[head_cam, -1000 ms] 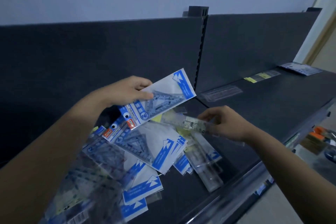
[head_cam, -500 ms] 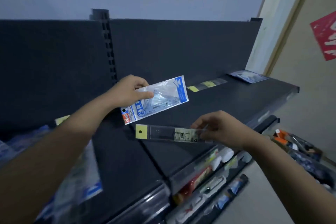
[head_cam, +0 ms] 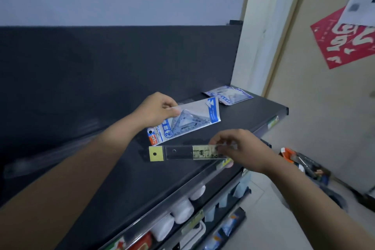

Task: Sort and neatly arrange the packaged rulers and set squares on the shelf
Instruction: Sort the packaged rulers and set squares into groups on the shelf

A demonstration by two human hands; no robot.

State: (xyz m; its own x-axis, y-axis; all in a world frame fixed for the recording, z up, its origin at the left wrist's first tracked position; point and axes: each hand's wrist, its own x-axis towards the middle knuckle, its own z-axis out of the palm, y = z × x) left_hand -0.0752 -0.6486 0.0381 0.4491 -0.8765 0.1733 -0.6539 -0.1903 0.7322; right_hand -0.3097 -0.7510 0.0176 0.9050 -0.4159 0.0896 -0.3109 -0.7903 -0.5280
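Above the dark shelf (head_cam: 233,122), our left hand (head_cam: 157,110) pinches a blue-and-white set-square packet (head_cam: 188,121); our right hand (head_cam: 241,148) pinches a clear yellow-tabbed ruler sleeve (head_cam: 182,152). We should lay each flat beside its kind.

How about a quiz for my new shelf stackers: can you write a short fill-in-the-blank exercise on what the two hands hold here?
1. The left hand holds a blue-and-white packet with a ____ inside.
2. The right hand pinches a packaged ruler whose hanging tab is coloured ____.
3. A small pile of packets lies at the shelf's far ____ end.
Missing words: set square; yellow; right.
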